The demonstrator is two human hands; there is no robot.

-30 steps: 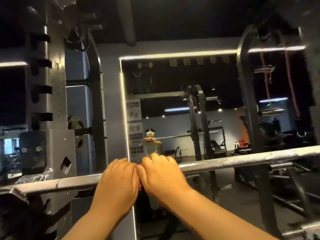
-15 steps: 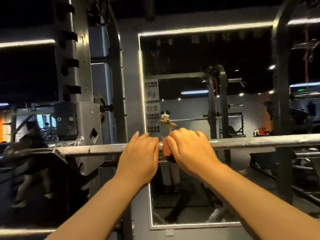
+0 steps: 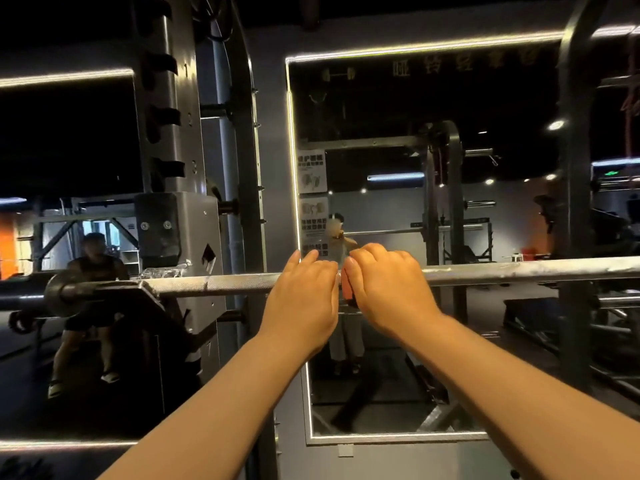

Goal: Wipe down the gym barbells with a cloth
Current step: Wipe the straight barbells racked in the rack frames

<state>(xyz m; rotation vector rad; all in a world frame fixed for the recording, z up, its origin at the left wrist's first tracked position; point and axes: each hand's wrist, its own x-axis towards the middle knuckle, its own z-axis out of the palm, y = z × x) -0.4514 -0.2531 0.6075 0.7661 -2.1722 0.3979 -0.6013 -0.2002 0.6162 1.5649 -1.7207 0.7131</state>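
Observation:
A steel barbell lies across the rack at chest height, running from the left sleeve to the right edge. Both my hands sit on its middle, side by side. My right hand curls over the bar and grips a reddish cloth, of which only a small strip shows between the hands. My left hand rests on the bar just left of it, fingers extended forward over the bar.
The grey rack upright with its hook holds the bar at left; a dark upright stands at right. A lit mirror faces me. Another person is at the far left.
The view has shifted, bringing more of the bar's left end into sight. Both hands stay together on the bar's middle; the cloth strip became visible between them.

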